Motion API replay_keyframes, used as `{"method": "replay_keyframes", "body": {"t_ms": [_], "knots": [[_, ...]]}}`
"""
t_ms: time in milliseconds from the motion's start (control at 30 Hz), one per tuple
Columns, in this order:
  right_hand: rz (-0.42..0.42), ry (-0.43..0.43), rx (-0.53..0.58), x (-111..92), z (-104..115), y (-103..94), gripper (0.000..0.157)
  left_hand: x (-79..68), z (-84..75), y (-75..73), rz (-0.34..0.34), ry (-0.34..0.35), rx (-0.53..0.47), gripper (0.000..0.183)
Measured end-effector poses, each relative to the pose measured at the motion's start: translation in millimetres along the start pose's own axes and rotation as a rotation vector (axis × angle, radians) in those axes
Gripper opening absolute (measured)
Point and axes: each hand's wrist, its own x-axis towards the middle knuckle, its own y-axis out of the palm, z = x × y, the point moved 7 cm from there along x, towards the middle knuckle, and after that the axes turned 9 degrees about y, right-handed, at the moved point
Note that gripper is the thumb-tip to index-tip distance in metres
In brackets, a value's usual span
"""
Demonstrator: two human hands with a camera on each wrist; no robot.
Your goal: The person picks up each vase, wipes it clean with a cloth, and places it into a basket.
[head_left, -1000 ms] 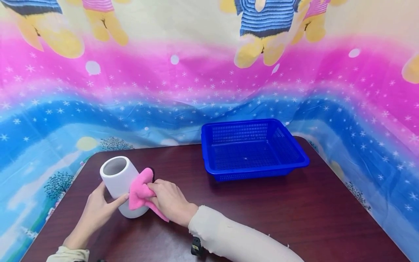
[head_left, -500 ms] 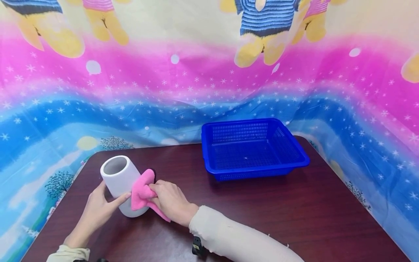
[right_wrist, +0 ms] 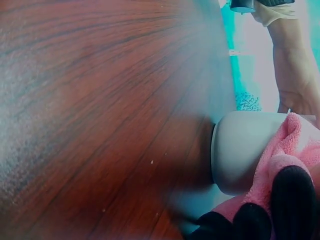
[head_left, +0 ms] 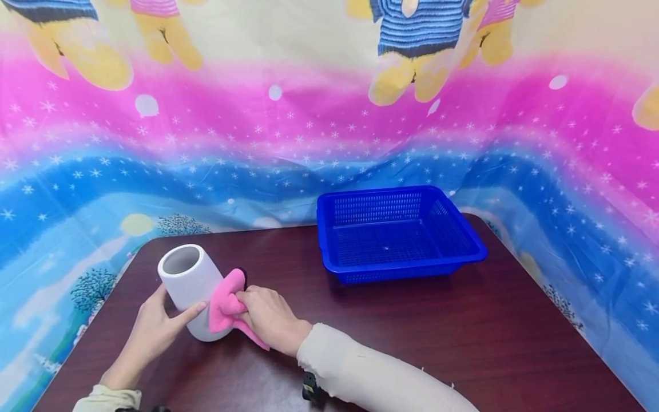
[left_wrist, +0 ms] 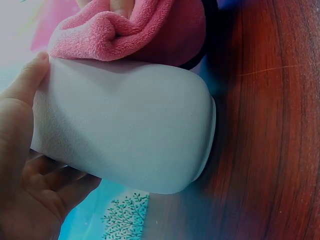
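A plain white vase (head_left: 193, 286) with a round open mouth stands on the dark wooden table at the left. My left hand (head_left: 154, 332) grips its near left side, thumb across the front and fingers round the back. In the left wrist view the vase (left_wrist: 125, 125) shows a smooth side and a narrow foot at the table. My right hand (head_left: 270, 317) pinches a bunched pink cloth (head_left: 223, 303) with a black edge and holds it against the right side of the vase. The cloth (right_wrist: 290, 145) covers part of that wall in the right wrist view.
A blue perforated plastic basket (head_left: 401, 272) sits at the back right of the table (head_left: 437, 337). Behind the table hangs a printed curtain (head_left: 288, 131) with pink and blue bands, snowflakes and bear figures.
The pink cloth and the right hand's fingers have shifted slightly to the right along the vase's side. The left hand and the vase have hardly moved.
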Motion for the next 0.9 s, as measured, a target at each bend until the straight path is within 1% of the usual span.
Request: {"method": "replay_keyframes", "body": {"t_ms": [200, 333, 467, 600, 767, 900], "knots": [[0.018, 0.005, -0.046, -1, -1, 3.9, 0.019, -0.2, -0.7, 0.3, -0.001, 0.001, -0.014, 0.062], [0.021, 0.008, -0.056, -1, -1, 5.3, 0.019, -0.1, -1.1, 0.1, -0.002, 0.002, -0.010, 0.061], [0.037, 0.018, -0.066, -2, -3, 8.7, 0.023, -0.1, -1.3, -0.4, -0.004, 0.002, -0.001, 0.061], [0.043, 0.028, -0.071, -2, -4, 11.5, 0.028, 0.2, -1.8, -0.7, -0.002, -0.001, 0.002, 0.062], [0.046, 0.034, -0.072, -2, -4, 11.6, 0.028, 0.6, -1.7, -1.0, 0.000, 0.000, 0.007, 0.062], [0.064, 0.039, -0.062, -2, -6, 14.2, 0.028, 0.5, -0.6, -0.4, 0.007, -0.009, 0.007, 0.063]]}}
